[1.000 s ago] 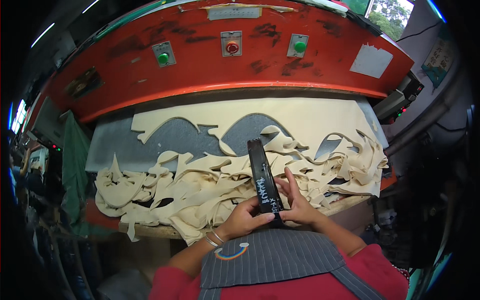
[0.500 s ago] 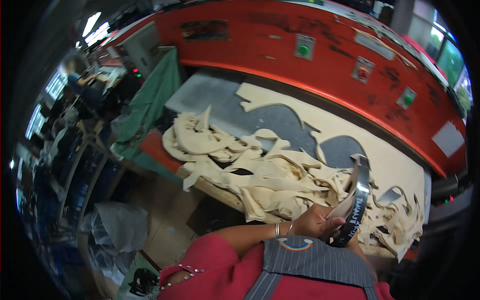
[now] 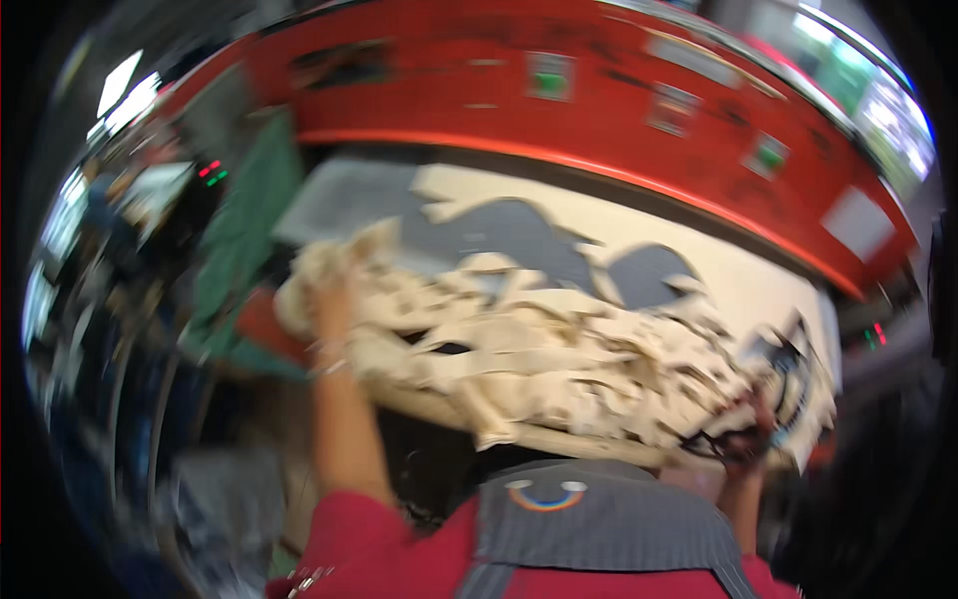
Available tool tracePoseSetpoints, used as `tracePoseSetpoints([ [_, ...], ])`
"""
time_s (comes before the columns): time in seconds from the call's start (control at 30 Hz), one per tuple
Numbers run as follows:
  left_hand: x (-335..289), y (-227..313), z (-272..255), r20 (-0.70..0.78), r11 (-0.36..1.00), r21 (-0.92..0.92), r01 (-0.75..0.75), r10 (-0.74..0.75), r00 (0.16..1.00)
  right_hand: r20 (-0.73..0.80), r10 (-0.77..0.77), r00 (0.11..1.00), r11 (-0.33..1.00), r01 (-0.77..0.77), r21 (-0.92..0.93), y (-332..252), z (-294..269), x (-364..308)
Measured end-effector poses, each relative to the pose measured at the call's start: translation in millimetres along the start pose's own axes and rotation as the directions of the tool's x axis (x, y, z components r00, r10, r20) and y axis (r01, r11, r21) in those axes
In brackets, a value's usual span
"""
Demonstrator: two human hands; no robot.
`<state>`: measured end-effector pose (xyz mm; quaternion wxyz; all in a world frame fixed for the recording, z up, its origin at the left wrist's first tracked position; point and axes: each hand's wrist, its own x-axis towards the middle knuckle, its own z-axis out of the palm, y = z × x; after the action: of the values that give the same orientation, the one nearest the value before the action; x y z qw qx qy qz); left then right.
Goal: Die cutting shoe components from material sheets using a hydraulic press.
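Observation:
My left hand [image 3: 334, 285] reaches out to the far left end of the heap of cream sheet scraps [image 3: 539, 344]. It is smeared by motion, and whether its fingers grip a scrap cannot be made out. At the right end of the heap, my right hand [image 3: 753, 424] is closed on a dark metal band, apparently a cutting die [image 3: 795, 384], blurred and partly hidden among the scraps. Behind the heap lies a cream sheet [image 3: 639, 215] with large curved cut-outs, on a grey bed [image 3: 339, 205].
A red machine beam [image 3: 429, 95] with several push buttons spans the far side. Green cloth [image 3: 244, 220] hangs at the left of the bed. A grey plastic-wrapped bundle [image 3: 225, 494] stands on the floor at lower left.
My left hand has left the die and swung far left to the scraps. My right hand has lowered the die toward the right end of the heap. The view has shifted and blurred.

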<state>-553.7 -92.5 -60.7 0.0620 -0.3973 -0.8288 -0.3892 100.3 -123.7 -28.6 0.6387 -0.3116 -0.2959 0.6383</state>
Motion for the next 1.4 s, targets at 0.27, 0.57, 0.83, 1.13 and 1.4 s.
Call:
tracePoseSetpoints([
  [0.27, -127, 229, 26, 0.394, 0.651, -0.759, 0.013, 0.444, 0.805, 0.299, 0.021, 0.954, 0.997, -0.042, 0.062, 21, 82, 44],
  [0.57, -226, 362, 41, 0.366, 0.402, -0.856, -0.324, 0.915, 0.168, 0.273, 0.096, 0.957, 0.949, -0.006, -0.314, 8, 35, 41],
  [0.83, -281, 414, 82, 0.544, 0.543, -0.839, -0.034, 0.839, -0.009, 0.17, 0.286, 0.943, 0.958, -0.276, -0.08, -56, 1, 43],
  [1.13, -244, 385, 108, 0.269, 0.783, -0.016, -0.621, 0.602, 0.752, 0.48, 0.083, 0.874, 0.31, 0.435, -0.846, -166, -53, 186],
  [1.4, -266, 460, 202, 0.719, 0.918, -0.395, -0.037, 0.334, 0.61, 0.39, 0.53, 0.754, -0.326, 0.605, -0.727, -74, -40, 301],
])
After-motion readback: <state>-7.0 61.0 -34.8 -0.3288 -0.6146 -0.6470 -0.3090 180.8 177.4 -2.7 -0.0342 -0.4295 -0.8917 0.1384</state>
